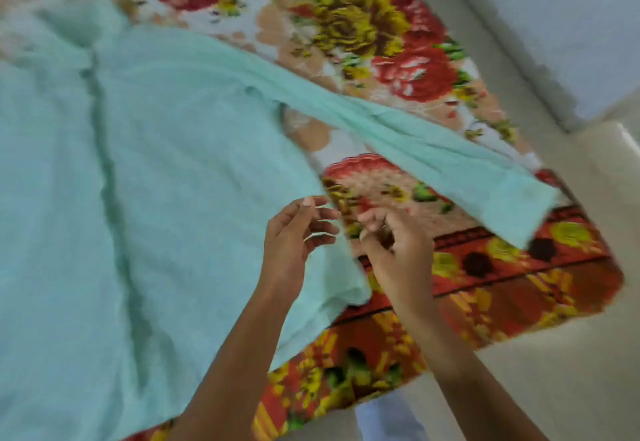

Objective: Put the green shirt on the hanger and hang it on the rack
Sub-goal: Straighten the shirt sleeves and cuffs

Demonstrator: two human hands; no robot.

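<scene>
the green shirt [166, 170] lay spread flat across the left and centre of the frame, on a flowered blanket [363, 32] that ran from the top centre down to the lower right. one sleeve [433, 149] stretched toward the right edge, its cuff over the blanket's red border. the left hand [294, 232] hovered at the shirt's side edge in the lower centre, fingers spread and curled, gripping nothing. just beside it, the right hand [394, 243] hung over the blanket, fingers loosely bent; motion blur hid whether it pinched anything. pale floor [554, 371] showed at lower right.
</scene>
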